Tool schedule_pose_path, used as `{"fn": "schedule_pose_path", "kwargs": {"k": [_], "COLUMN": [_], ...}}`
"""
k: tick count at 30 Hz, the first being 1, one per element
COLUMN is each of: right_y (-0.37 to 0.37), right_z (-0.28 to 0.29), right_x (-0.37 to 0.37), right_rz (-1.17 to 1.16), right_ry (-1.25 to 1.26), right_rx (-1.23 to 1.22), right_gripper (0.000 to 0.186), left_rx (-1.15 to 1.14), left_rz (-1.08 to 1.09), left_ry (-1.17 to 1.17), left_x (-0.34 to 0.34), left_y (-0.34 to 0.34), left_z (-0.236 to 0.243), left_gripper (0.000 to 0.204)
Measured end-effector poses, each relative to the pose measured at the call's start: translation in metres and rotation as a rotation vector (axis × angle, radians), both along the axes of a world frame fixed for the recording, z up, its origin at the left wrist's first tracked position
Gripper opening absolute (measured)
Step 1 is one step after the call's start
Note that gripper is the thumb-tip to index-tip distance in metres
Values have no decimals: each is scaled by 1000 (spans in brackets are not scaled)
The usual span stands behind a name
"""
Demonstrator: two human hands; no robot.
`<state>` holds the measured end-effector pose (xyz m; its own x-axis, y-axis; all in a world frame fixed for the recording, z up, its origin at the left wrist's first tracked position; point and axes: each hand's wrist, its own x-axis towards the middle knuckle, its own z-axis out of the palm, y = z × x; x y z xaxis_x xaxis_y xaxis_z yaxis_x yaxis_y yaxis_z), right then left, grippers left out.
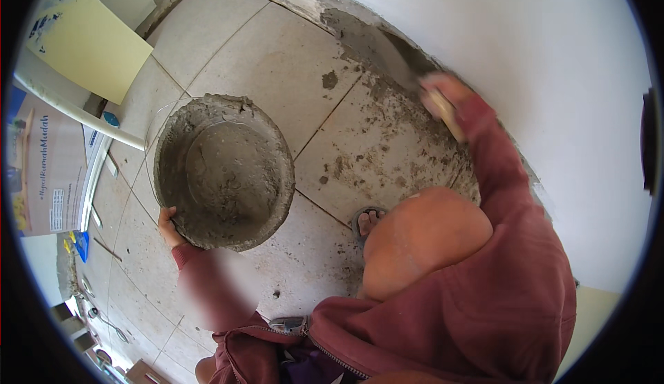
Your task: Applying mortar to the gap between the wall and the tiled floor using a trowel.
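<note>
My left hand [168, 227] grips the rim of a round, mortar-caked bucket [277, 152] that sits on the tiled floor [280, 72] with wet grey mortar [228, 176] inside. My right hand [446, 93], blurred, is closed on a tool with a pale wooden handle [449, 120] at the foot of the white wall [553, 86]. The tool's working end is too blurred to make out clearly against the grey, roughly plastered strip [360, 41] along the wall's base. Splatters of mortar lie on the tiles below my right hand.
My bent bare knee [425, 239] and sandalled foot [368, 223] are at centre right. At the left are a pale yellow board [90, 52], a white pole [124, 133], a printed panel [59, 169], a blue object [81, 245] and small scattered items along the far edge.
</note>
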<state>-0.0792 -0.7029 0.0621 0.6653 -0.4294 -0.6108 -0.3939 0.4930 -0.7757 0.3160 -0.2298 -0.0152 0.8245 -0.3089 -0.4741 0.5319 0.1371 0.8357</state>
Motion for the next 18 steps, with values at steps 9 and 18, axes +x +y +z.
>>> {"fn": "schedule_pose_path", "kwargs": {"k": [9,18], "right_y": [88,43], "right_z": [-29,-102], "right_x": [-30,93], "right_rz": [-46,251], "right_ry": [293,247], "right_rx": [-226,-933], "right_gripper": [19,31], "left_rx": [-37,33], "left_rz": [17,15], "left_ry": [-7,-86], "left_x": [-34,-51], "left_y": [-35,-22], "left_z": [53,39], "left_gripper": [15,12]}}
